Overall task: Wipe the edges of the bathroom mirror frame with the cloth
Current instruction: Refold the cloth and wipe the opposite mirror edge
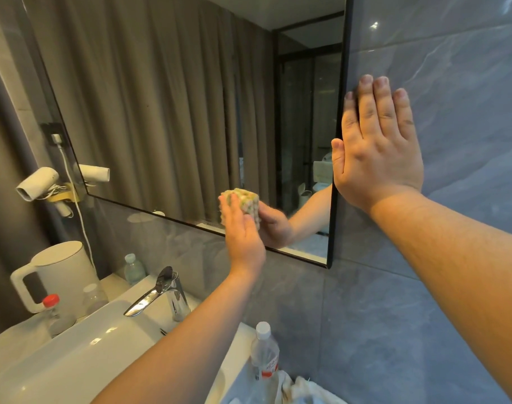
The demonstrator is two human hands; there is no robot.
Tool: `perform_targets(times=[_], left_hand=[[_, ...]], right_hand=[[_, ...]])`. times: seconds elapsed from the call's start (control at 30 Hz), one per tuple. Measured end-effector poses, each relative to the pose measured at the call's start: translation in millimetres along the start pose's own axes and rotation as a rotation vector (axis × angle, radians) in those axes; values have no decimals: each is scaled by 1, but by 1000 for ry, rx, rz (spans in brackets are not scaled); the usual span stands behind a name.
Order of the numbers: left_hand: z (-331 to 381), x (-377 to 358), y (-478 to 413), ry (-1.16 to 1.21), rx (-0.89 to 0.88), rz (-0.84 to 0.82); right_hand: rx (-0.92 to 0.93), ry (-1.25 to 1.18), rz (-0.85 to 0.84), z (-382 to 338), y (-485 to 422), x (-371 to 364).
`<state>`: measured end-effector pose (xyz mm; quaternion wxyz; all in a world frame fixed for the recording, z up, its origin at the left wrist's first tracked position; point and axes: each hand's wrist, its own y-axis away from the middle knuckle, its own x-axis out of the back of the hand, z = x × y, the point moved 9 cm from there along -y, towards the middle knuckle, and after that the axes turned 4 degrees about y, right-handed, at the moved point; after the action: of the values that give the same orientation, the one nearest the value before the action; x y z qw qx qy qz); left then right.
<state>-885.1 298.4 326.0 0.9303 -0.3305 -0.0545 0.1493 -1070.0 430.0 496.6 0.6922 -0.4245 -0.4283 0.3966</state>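
1. Wiping under way: our left hand (pixel 243 231) presses a nubbly cream-and-green folded cloth (pixel 243 204) against the bottom edge of the thin black-framed wall mirror (pixel 338 170), its fingers laid nearly straight over the cloth.
2. Our right hand (pixel 377 150), fingers straight and holding nothing, lies flat on the grey marbled wall tile (pixel 453 83), with its thumb side at the frame's right edge.
3. We judge the task partly done at best: bottom edge in hand, nothing shows which other edges are finished.

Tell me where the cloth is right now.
The cloth is under the left hand, against the mirror frame's bottom edge, left of its lower right corner.
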Motion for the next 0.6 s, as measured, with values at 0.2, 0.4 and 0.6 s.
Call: perform_targets(times=[0.2,0.4,0.6], left_hand=[[26,-51,81,-134,-470,-335],[27,-70,131,-294,-803,-448],[23,-63,128,-393,-893,-526]], right_hand=[[4,-17,3,0,-1,0],[5,-3,-10,0,0,0],[13,0,-36,0,4,-2]])
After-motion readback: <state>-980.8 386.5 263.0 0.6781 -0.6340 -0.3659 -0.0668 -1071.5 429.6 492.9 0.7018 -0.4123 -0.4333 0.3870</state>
